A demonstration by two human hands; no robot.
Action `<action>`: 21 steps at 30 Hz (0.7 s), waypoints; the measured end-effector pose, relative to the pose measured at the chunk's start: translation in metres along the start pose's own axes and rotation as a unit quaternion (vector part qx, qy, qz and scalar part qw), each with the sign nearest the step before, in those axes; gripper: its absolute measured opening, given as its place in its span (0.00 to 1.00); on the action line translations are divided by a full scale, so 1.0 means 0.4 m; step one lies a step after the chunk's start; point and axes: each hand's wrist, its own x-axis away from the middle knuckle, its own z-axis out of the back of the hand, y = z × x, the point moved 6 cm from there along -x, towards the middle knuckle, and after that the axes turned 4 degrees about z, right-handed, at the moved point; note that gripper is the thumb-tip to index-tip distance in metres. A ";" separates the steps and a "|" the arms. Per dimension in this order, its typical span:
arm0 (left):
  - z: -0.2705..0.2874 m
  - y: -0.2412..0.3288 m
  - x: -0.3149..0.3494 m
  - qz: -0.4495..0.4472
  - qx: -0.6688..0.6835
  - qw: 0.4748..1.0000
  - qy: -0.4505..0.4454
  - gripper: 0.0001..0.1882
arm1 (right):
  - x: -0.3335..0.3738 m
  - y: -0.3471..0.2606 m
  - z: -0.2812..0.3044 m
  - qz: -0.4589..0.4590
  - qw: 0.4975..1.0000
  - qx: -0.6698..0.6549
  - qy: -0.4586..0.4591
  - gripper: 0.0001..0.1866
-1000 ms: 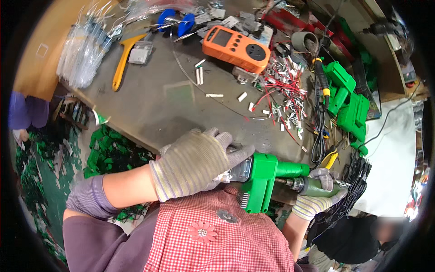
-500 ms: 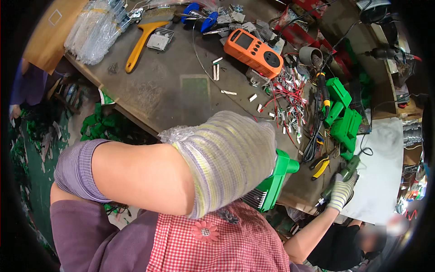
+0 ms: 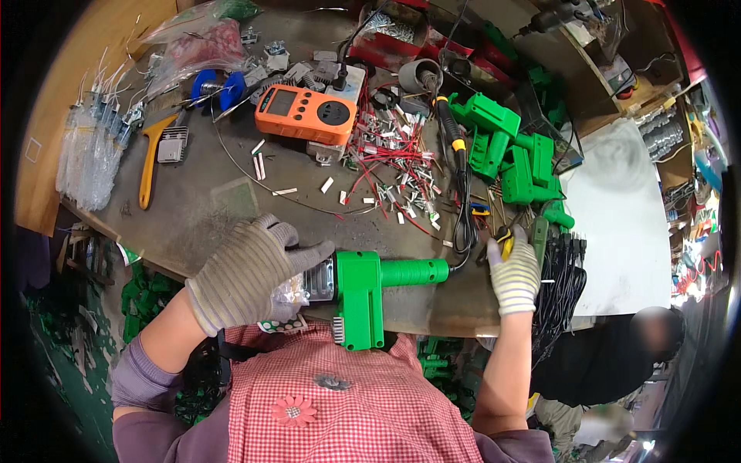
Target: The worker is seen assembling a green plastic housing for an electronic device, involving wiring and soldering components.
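My left hand [image 3: 258,270], in a striped knit glove, is closed round the metal end of a green plastic tool housing [image 3: 360,301] at the table's near edge. Clear bubble wrap [image 3: 290,292] shows under its fingers, and the housing's ribbed handle [image 3: 415,270] points right. My right hand [image 3: 515,279], gloved alike, has its fingertips closed on yellow-handled pliers [image 3: 505,244], whose jaws are partly hidden. Right beside that hand lies a dark green electric screwdriver [image 3: 540,243]. A bundle of black cords [image 3: 565,282] hangs there over the edge.
Beyond my hands lie an orange meter [image 3: 306,114], a heap of small parts with red wires [image 3: 397,154], and a soldering iron [image 3: 454,135]. Green housings [image 3: 529,174] are piled at right near a white sheet [image 3: 617,224]. A yellow-handled brush [image 3: 150,166] lies left. Another person [image 3: 610,355] is at lower right.
My right hand has let go of the electric screwdriver and taken hold of the pliers. My left arm has drawn back left, uncovering the green housing. The view has shifted.
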 end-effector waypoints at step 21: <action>-0.032 -0.066 0.019 0.037 0.049 0.995 0.075 0.39 | 0.316 -0.299 0.251 0.438 0.880 -0.180 -0.049 0.41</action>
